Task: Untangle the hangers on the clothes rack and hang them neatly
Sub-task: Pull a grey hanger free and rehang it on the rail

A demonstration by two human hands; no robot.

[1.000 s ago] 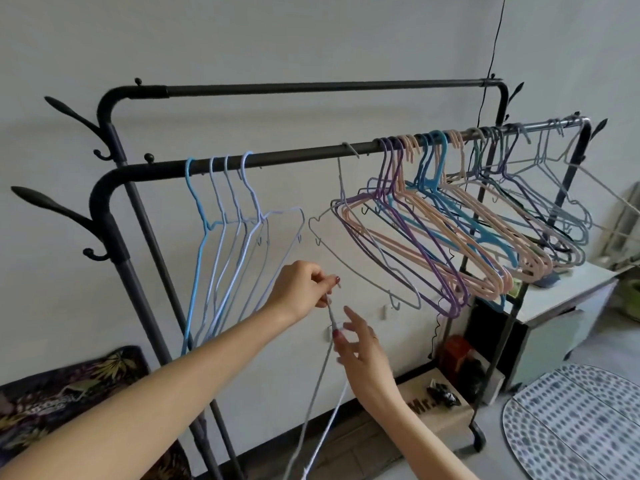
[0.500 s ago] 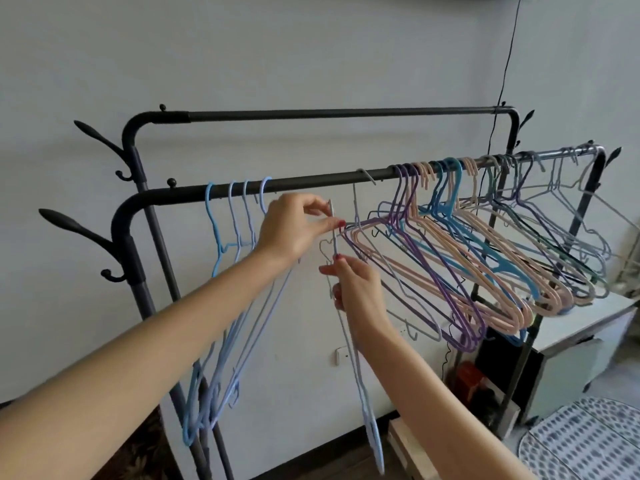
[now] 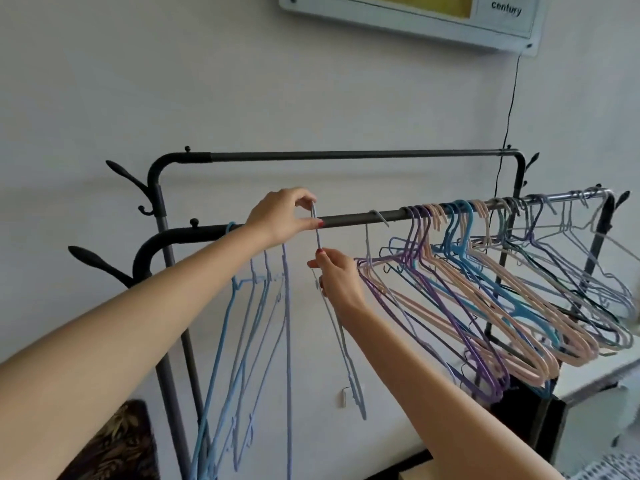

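Observation:
A black clothes rack has a front rail and a higher back rail. My left hand pinches the hook of a thin pale blue wire hanger at the front rail. My right hand grips the same hanger just below, at its neck; the hanger's body hangs edge-on beneath. Several light blue hangers hang straight at the left, partly behind my left arm. A single grey hanger hangs mid-rail. A crowded, overlapping bunch of purple, peach and blue hangers fills the right half.
A white wall panel with a black cord sits above the rack. Coat hooks stick out at the rack's left end. A white cabinet stands at the lower right, and a patterned cloth lies at the lower left.
Both hands have lifted the pale blue hanger from low in front of the rack up to the front rail. The view has tilted upward.

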